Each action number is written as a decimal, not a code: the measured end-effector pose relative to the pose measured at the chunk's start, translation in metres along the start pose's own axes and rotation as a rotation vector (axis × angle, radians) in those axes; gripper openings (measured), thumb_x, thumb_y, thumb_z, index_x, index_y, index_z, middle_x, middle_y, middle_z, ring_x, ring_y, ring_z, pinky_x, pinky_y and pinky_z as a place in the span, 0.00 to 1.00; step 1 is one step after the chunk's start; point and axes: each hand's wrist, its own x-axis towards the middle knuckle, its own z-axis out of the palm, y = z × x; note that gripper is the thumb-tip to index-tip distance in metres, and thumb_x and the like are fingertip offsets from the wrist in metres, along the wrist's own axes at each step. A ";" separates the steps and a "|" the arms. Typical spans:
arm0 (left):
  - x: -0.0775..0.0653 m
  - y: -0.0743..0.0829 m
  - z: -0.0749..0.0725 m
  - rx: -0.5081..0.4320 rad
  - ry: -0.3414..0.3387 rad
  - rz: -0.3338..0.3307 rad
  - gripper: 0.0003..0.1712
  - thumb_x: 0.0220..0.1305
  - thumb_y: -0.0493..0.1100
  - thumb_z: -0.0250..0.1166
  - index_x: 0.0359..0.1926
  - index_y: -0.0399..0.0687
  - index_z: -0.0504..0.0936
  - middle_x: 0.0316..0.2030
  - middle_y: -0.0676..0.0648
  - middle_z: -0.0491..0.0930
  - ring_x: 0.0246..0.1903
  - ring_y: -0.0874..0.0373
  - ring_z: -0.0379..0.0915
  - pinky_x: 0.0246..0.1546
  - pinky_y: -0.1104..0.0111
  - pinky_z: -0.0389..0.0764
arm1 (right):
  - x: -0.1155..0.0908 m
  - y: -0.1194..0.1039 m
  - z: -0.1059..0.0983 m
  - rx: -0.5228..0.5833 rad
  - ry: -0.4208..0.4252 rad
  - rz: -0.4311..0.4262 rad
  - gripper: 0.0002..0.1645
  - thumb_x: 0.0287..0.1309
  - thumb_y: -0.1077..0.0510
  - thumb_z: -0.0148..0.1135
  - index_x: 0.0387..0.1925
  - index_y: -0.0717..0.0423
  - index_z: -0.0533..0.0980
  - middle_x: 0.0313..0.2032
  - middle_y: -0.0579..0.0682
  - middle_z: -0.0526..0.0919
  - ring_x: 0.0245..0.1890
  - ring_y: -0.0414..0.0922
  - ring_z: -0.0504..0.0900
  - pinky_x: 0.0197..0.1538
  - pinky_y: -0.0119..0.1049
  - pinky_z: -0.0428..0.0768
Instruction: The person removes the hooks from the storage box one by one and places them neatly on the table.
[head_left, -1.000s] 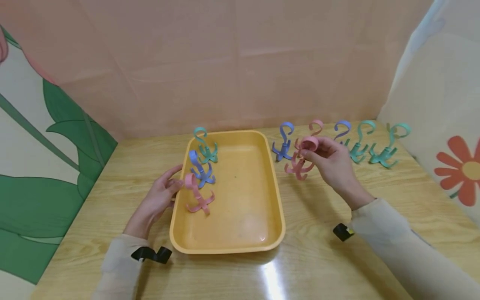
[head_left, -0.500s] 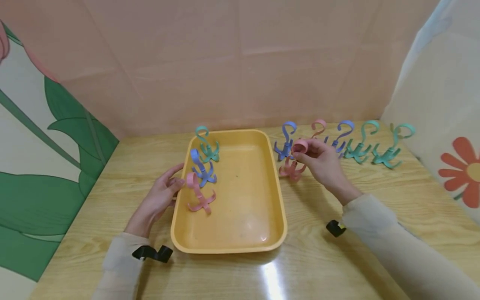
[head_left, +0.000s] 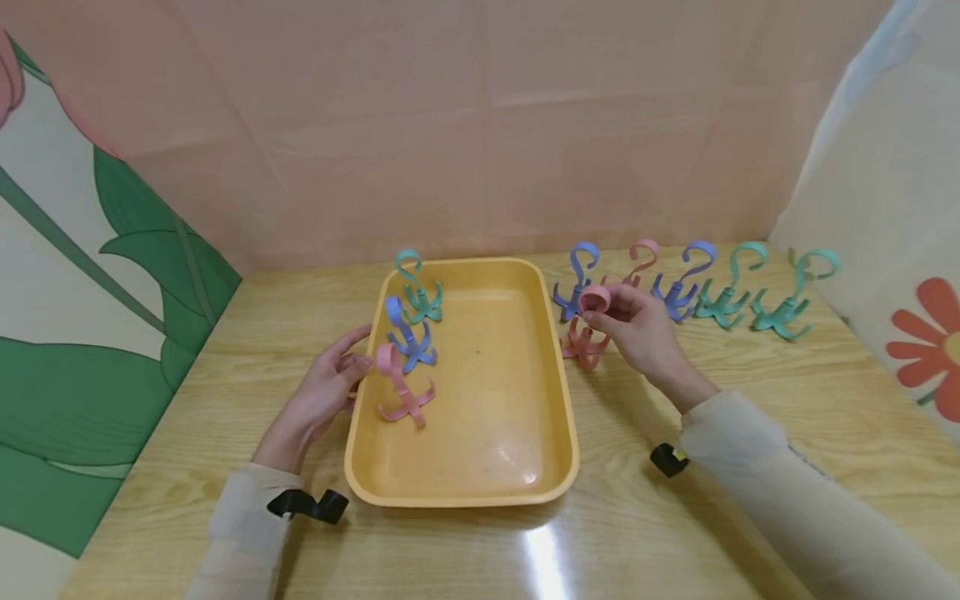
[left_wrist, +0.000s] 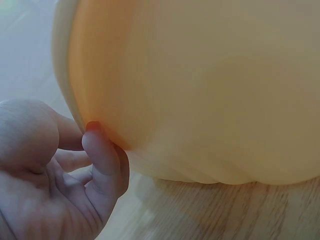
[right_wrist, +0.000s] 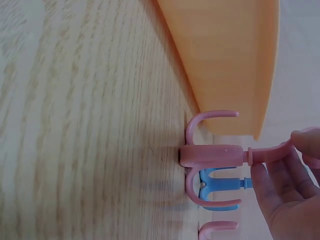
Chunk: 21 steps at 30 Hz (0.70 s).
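Note:
At the left side of the yellow tray (head_left: 465,502), my left hand (head_left: 322,396) grips the rim, thumb and fingers meeting there in the left wrist view. My right hand (head_left: 637,329) pinches the curled top of a pink multi-prong hook (head_left: 585,346) just outside the tray's right wall. Its prongs point down in the head view; whether its base touches the table I cannot tell. Along the tray's left side are a green hook (head_left: 424,304), a blue hook (head_left: 413,346) and a pink hook (head_left: 408,404).
Behind and right of my right hand, a row of hooks stands on the wooden table (head_left: 645,533): a blue hook (head_left: 573,300), a partly hidden pink hook (head_left: 643,254), another blue hook (head_left: 677,296) and two green hooks (head_left: 723,304). A pink sheet (head_left: 480,133) hangs behind.
My right hand has moved left with the pink hook, from in front of the row to beside the tray's right wall. My left hand stays on the rim.

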 end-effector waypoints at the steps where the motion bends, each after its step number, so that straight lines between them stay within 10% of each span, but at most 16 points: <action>1: 0.000 0.000 0.000 -0.001 0.000 0.001 0.33 0.79 0.37 0.49 0.80 0.49 0.51 0.46 0.38 0.79 0.38 0.50 0.82 0.33 0.58 0.87 | 0.000 0.000 0.000 0.001 -0.006 0.005 0.18 0.62 0.67 0.68 0.53 0.69 0.79 0.46 0.60 0.83 0.41 0.34 0.82 0.45 0.24 0.81; 21: -0.001 -0.002 0.000 -0.023 -0.003 0.007 0.33 0.79 0.36 0.48 0.80 0.49 0.52 0.42 0.40 0.79 0.35 0.49 0.83 0.32 0.56 0.87 | 0.000 0.003 0.005 -0.031 -0.029 0.016 0.19 0.63 0.68 0.66 0.54 0.69 0.78 0.49 0.65 0.82 0.43 0.34 0.82 0.46 0.23 0.80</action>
